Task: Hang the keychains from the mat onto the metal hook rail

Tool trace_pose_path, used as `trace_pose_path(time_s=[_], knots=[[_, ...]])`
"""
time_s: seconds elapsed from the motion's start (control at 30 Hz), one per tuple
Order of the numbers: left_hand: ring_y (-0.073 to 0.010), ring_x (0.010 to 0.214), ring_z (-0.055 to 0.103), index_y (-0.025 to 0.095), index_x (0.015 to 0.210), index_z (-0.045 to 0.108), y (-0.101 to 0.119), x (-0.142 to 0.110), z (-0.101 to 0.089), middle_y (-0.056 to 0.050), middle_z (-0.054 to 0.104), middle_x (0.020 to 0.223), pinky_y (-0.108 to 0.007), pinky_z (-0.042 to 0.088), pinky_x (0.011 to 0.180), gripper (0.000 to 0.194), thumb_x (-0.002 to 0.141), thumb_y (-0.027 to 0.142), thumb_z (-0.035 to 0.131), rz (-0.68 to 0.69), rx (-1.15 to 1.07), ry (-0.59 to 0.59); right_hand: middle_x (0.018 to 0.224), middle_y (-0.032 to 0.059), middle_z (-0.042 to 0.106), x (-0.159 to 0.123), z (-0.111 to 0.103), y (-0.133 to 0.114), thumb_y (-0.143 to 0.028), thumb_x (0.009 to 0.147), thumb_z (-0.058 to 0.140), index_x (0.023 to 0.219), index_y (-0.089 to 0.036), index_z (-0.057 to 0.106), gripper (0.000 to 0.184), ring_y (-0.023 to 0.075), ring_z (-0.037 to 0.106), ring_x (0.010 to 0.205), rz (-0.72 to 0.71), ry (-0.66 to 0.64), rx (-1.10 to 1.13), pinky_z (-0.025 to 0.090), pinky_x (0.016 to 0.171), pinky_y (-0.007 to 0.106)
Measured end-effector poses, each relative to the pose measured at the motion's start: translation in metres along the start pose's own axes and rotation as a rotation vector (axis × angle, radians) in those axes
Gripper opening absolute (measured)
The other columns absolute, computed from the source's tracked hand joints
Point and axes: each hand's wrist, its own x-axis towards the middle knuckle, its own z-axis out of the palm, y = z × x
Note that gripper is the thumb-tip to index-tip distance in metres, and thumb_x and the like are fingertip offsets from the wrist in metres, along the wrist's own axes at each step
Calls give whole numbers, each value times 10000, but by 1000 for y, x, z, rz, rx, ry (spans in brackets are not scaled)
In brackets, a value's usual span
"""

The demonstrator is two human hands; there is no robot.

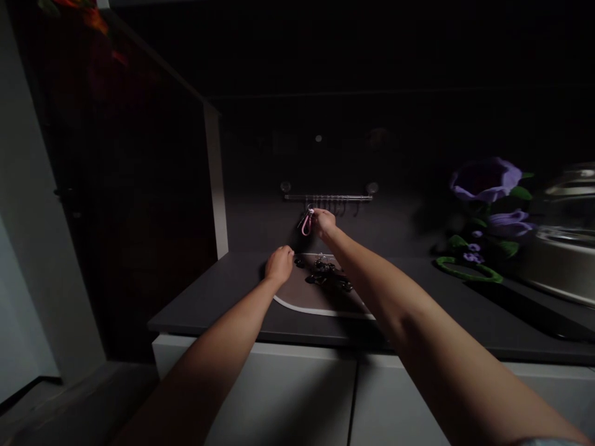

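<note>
A dark countertop (204,308) bears a white-rimmed mat (297,297), purple flowers (511,179) and a metallic vessel (564,263).

1. Pot (569,263), three o'clock: glossy metal.
2. Flowers (510,176), just above three o'clock: soft, matt, cloth-like.
3. Rail (328,198), two o'clock: shiny, smooth.
4. Key ring (310,210), centre: shiny metal.
5. Countertop (199,306), eight o'clock: smooth, matt.
6. Cupboard door (288,390), six o'clock: smooth, satin.

Over my remote feed I observe dim, uneven lighting, a dark grey back panel (400,229), matching countertop (209,310), white cabinet doors (279,396) below; at left, a dark door (153,235) and grey floor (88,412).
</note>
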Motion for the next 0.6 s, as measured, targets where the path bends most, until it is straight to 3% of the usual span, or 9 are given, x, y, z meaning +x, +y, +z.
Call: trace_pose_path(time_s=[0.43, 0.6], knots=[[-157, 851, 555, 165, 858, 571, -3, 3, 3, -79, 610, 894, -252, 383, 748, 234, 864, 210, 342, -15, -1, -5, 464, -47, 506, 3, -3, 9, -50, 715, 464, 710, -140, 517, 105, 72, 475, 396, 98, 32, 60, 451, 439, 213], [-157, 853, 557, 162, 863, 574, -5, 3, 4, -83, 609, 891, -252, 386, 750, 233, 863, 199, 344, -29, -6, -11, 445, -56, 494, 4, -11, 16, -101, 702, 532, 695, -142, 527, 42, 48, 426, 368, 34, 17, -7, 426, 422, 179]])
